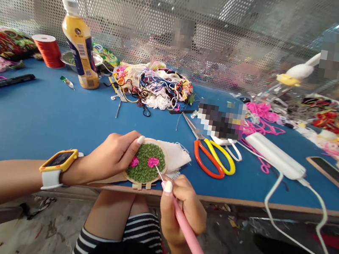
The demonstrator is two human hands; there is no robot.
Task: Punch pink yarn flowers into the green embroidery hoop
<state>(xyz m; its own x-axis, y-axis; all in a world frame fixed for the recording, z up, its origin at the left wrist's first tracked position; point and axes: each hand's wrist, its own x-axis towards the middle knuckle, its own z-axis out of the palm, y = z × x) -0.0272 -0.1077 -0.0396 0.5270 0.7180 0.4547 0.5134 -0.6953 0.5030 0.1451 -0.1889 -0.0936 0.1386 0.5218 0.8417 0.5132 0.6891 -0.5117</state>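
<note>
My left hand (119,151) is closed on the left rim of a small round embroidery hoop (149,151), thumb on top. Green looped stitching fills the hoop, with two pink patches in it. White cloth (174,155) with a frayed edge sticks out on the right. My right hand (184,208) grips a pink-handled punch needle (192,238) like a pen. Its thin metal tip touches the right pink patch. The hoop rests at the table's front edge. My left wrist wears a yellow-cased watch (59,163).
On the blue table (94,115) lie scissors (214,160) with red and yellow handles, a white power bank (276,156) with a cable, and a heap of yarn (160,84). A drink bottle (80,48) and a red spool (48,52) stand at the back left.
</note>
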